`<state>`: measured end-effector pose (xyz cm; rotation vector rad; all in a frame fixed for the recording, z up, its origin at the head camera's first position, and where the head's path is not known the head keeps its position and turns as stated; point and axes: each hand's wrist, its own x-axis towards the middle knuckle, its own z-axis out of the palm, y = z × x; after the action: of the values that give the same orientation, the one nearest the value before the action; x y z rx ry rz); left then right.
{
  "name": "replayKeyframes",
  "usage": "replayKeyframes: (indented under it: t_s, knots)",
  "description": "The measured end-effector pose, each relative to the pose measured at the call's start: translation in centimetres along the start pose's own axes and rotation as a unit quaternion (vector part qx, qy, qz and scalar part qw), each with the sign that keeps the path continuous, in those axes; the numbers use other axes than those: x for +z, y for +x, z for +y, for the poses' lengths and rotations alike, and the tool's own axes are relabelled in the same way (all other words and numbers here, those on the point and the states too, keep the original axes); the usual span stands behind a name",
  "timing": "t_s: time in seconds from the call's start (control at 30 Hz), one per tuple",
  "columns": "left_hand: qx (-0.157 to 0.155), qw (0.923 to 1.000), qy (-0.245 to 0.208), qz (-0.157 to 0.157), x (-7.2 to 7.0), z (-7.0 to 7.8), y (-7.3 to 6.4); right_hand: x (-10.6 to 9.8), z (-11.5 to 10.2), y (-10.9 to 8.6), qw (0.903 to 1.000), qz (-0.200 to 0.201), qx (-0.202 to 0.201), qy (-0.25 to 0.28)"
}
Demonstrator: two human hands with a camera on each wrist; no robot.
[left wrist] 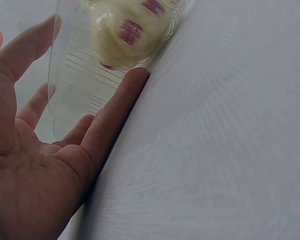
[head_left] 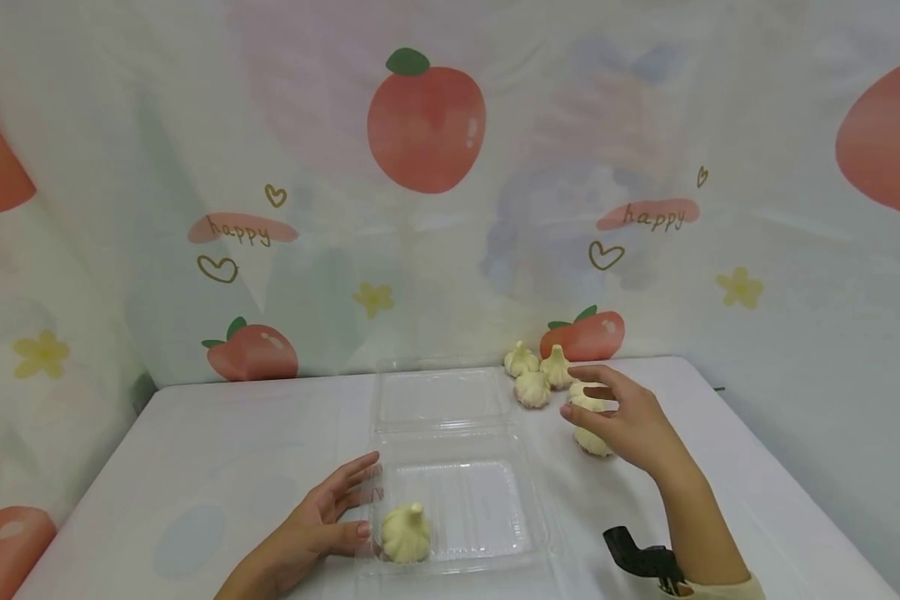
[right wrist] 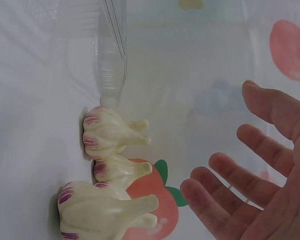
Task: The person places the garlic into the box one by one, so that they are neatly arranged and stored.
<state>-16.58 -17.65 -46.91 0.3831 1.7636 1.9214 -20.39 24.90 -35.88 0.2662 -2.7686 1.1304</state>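
A clear plastic box (head_left: 465, 508) lies with its lid (head_left: 442, 400) folded back away from me. Inside, at the near left corner, sits a pale garlic bulb (head_left: 405, 533); its purple streaks show in the left wrist view. My left hand (head_left: 311, 525) touches the box's left side, fingers fairly straight at the rim and thumb low by the base. My right hand (head_left: 633, 421) hovers over garlic bulbs (head_left: 592, 442) right of the box, fingers spread and holding nothing. In the right wrist view the hand is apart from the garlic bulbs (right wrist: 97, 212).
More garlic bulbs (head_left: 532, 390) cluster near the back edge, right of the lid. A white cloth covers the table (head_left: 232, 467). Behind it hangs a fruit-printed curtain (head_left: 435, 250). A black wrist mount (head_left: 641, 558) is on my right forearm.
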Motion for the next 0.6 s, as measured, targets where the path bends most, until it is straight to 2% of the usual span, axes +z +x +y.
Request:
replayKeyframes:
  t_s: [0.27, 0.6]
  knots:
    - [0.002, 1.0000, 0.008, 0.000, 0.0, 0.1, 0.0, -0.8, 1.0, 0.1, 0.9997, 0.009, 0.016, -0.016]
    - [0.000, 0.9999, 0.010, 0.003, -0.1, -0.2, 0.1, -1.7, 2.1, -0.1, 0.9995, 0.018, 0.022, -0.011]
